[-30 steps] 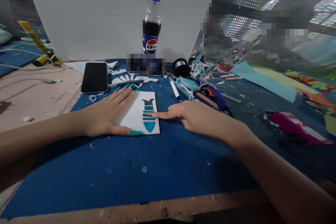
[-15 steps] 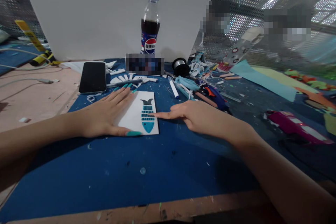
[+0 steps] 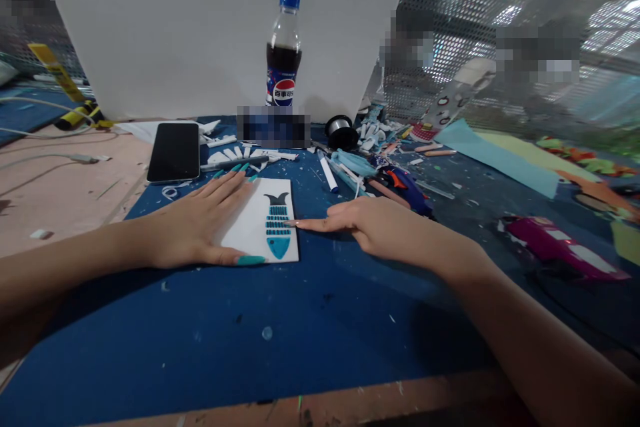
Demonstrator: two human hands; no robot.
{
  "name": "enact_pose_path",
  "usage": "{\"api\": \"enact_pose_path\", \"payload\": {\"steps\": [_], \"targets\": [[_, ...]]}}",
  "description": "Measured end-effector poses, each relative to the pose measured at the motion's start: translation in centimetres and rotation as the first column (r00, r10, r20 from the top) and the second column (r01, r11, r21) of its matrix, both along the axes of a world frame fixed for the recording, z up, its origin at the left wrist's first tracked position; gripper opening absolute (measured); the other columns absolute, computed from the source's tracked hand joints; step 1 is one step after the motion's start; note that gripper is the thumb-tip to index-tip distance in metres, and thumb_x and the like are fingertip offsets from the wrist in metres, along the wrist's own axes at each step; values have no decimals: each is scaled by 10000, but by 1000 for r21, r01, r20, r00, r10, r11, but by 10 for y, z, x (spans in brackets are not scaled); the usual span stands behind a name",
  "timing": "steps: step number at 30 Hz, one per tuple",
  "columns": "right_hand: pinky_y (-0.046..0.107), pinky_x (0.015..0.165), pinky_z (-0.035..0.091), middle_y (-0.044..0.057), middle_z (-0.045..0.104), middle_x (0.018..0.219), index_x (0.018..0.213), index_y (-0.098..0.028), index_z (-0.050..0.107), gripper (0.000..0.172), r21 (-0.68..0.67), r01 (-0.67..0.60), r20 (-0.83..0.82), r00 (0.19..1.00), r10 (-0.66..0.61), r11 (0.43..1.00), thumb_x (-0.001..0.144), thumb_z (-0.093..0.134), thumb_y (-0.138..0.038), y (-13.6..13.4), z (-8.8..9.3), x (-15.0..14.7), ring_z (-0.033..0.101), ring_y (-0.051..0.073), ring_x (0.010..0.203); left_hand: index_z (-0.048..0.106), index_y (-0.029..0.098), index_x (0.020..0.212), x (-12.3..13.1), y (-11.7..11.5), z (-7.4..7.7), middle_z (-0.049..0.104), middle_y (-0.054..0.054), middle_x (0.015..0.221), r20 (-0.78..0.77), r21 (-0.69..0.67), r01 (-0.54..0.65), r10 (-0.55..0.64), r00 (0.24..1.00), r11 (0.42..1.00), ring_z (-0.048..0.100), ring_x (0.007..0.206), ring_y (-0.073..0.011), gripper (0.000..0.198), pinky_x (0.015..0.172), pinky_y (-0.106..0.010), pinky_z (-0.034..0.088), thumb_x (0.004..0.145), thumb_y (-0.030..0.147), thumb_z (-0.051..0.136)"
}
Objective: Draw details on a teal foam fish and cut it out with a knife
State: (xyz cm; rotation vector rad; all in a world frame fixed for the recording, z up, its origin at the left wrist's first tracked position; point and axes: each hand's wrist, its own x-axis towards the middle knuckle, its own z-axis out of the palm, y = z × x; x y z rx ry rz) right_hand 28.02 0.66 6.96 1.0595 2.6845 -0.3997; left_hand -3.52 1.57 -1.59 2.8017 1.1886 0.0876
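Blue-topped table (image 3: 225,347): fish-skeleton figure (image 3: 277,227) on a white board (image 3: 243,223)

Before an upright white panel (image 3: 175,33), the board lies flat on the blue surface, with a smartphone (image 3: 173,152) to its upper left, a marker (image 3: 327,172) to its upper right and a cola bottle (image 3: 284,60) farther back. Handling (judged): the white board appears light, fairly stiff and easily slid; its corners would probably dent and its pale face take smudges. The figure, blue head nearest the wearer and black tail farthest, looks thin; its narrow bands seem the most delicate part, possibly prone to shift or smear if rubbed. The soundest hold is likely at the bare margins, notably the exposed right edge. Pose: the left hand (image 3: 203,223) lies palm down and spread over the board's left part, fingers directed away from the wearer, thumb set apart along the near edge. The right hand (image 3: 367,223) enters from the right, index finger extended to the striped middle of the figure, remaining fingers folded. No pinch is visible; whether the folded fingers enclose anything cannot be told.
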Motion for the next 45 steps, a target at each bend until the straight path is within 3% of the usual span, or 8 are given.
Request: {"api": "enact_pose_path", "payload": {"steps": [12, 18, 23, 28, 34, 38, 41, 45], "targets": [[236, 667, 402, 13, 689, 900, 1392, -446, 498, 845, -49, 4, -42, 999, -6, 999, 758, 361, 95, 7, 5, 12, 538, 122, 650, -170, 267, 1529, 0, -1, 1, -102, -90, 1620, 3, -9, -10, 10, 1000, 1000, 20, 1470, -426, 1061, 1171, -578, 134, 821, 806, 407], [252, 660, 429, 36, 712, 981, 1416, -373, 505, 633, -99, 94, -156, 982, -108, 991, 891, 406, -35, 10, 15, 26, 545, 145, 687, -175, 265, 1528, 0, 0, 0, -108, -98, 1619, -3, -19, -14, 13, 1000, 1000, 21, 1471, -427, 1056, 1161, -597, 149, 825, 802, 402], [263, 634, 412, 42, 707, 938, 1482, -351, 401, 558, -23, 148, -238, 960, -149, 989, 974, 380, -122, 12, 14, 24, 496, 133, 616, -159, 241, 1533, 3, -1, 4, -111, -116, 1611, -18, -19, -5, 5, 1000, 1000, -8, 1470, -418, 1045, 1170, -594, 127, 843, 783, 407], [271, 666, 424, 45, 715, 1039, 1497, -367, 364, 532, 72, 140, -285, 952, -114, 988, 996, 430, -200, 10, 2, 15, 516, 125, 620, -54, 156, 1558, 9, -5, 17, -77, -164, 1607, -46, -132, -70, 65, 997, 989, -35, 1465, -419, 1078, 1173, -598, 108, 826, 816, 384], [237, 457, 318, -22, 606, 593, 1538, -302, 301, 616, 34, 218, -366, 911, -191, 975, 966, 531, -311, 11, -11, 15, 333, 104, 422, 39, 104, 1561, 15, -8, 23, -66, -178, 1609, -10, -183, -98, 98, 995, 978, -61, 1463, -419, 1121, 1175, -602, 80, 794, 857, 358], [267, 449, 424, 23, 681, 690, 1558, -285, 247, 656, -92, 240, -476, 842, -254, 966, 961, 521, -307, 12, -13, 15, 455, 127, 429, 45, 83, 1558, 17, -9, 24, -68, -184, 1606, -22, -206, -145, 143, 989, 968, -58, 1462, -423, 1176, 1173, -605, 74, 757, 885, 359], [297, 500, 536, 27, 716, 764, 1573, -305, 147, 696, -252, 255, -577, 735, -356, 934, 967, 482, -239, 13, -14, 13, 573, 133, 460, 69, 80, 1558, 18, -9, 25, -29, -189, 1609, -7, -189, -125, 126, 992, 974, -36, 1464, -419, 1172, 1179, -587, 83, 756, 886, 352], [300, 575, 617, 47, 714, 805, 1357, -229, 591, 451, -433, 177, -741, 489, -461, 884, 907, 582, -238, 15, -16, 7, 682, 150, 617, 98, 38, 1549, 21, -9, 29, -30, -204, 1606, -42, -210, -146, 140, 989, 967, -49, 1466, -414, 1201, 1182, -579, 79, 745, 895, 346]]}}
